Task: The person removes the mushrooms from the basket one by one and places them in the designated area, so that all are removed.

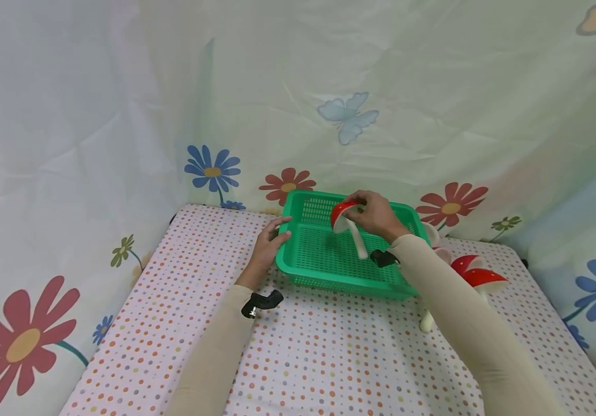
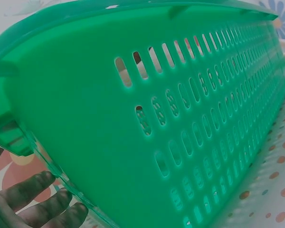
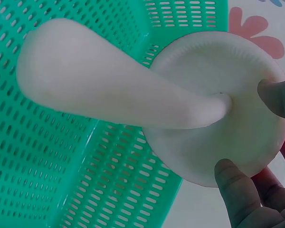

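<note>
While left hand [image 1: 269, 245] steadies, mushroom [image 1: 347, 222] seemingly hovers

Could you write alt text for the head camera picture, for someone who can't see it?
A person's right hand holds a red-capped toy mushroom over a green slotted basket, while the left hand rests on the basket's left rim. Both sit on a polka-dot table; more toy mushrooms lie right of the basket.

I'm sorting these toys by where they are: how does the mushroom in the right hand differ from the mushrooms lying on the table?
The held mushroom is in the air over the green basket, gripped at its cap by the right hand; the table mushrooms lie untouched on the dotted cloth right of the basket. The held one's stem points down into the basket; theirs lie partly hidden behind the arm. All share red caps and white stems.
</note>
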The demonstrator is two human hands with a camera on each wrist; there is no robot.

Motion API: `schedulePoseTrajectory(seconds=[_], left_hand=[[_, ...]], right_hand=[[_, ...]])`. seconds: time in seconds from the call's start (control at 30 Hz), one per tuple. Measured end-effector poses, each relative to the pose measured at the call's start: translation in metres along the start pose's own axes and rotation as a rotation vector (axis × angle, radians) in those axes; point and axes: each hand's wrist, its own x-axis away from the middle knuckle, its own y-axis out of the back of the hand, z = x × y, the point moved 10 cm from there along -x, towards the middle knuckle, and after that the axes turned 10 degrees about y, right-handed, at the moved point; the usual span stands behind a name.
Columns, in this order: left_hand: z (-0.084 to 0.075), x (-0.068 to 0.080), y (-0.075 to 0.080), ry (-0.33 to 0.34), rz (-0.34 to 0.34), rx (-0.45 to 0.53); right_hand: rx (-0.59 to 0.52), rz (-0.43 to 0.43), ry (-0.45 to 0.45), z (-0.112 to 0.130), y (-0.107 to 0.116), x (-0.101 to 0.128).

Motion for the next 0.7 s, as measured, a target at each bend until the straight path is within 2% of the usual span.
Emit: schedulePoseTrajectory(seconds=[0.7], left_hand=[[-0.003, 0.003, -0.002, -0.007, 0.021, 0.012]], right_hand=[[0.041, 0.007, 0.026, 0.010, 0.012, 0.025]])
